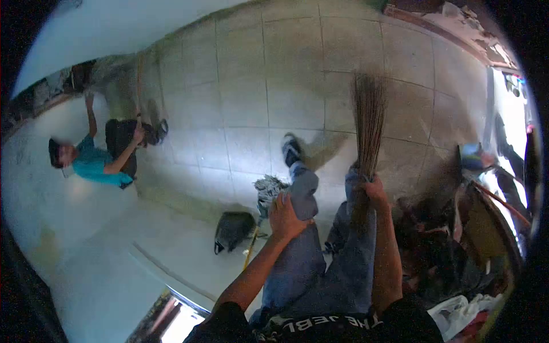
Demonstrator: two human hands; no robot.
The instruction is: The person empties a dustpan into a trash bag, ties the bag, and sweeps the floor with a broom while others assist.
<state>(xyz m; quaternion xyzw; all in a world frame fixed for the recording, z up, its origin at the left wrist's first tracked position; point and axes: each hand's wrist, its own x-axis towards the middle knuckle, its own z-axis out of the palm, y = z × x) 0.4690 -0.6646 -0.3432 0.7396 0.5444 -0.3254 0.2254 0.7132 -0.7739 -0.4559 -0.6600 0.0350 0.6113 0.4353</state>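
Tiled floor [297, 74], pale wall [91, 274] to L. Your R hand [374, 191] grips the stick broom [369, 117] by its narrow end, bristles pointing fwd, nr your R leg [357, 268]. Your L hand [286, 220] lies unclenched on your L knee [307, 197], nr a grey mop head [269, 190]. Co-worker [94, 160] in teal top, far L.

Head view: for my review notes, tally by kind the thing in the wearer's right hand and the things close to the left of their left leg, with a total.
Stick broom, in the right hand: 1
Grey string mop, beside the left leg: 1
Black bag-like item, left of the mop, exact type unclear: 1
Total: 3
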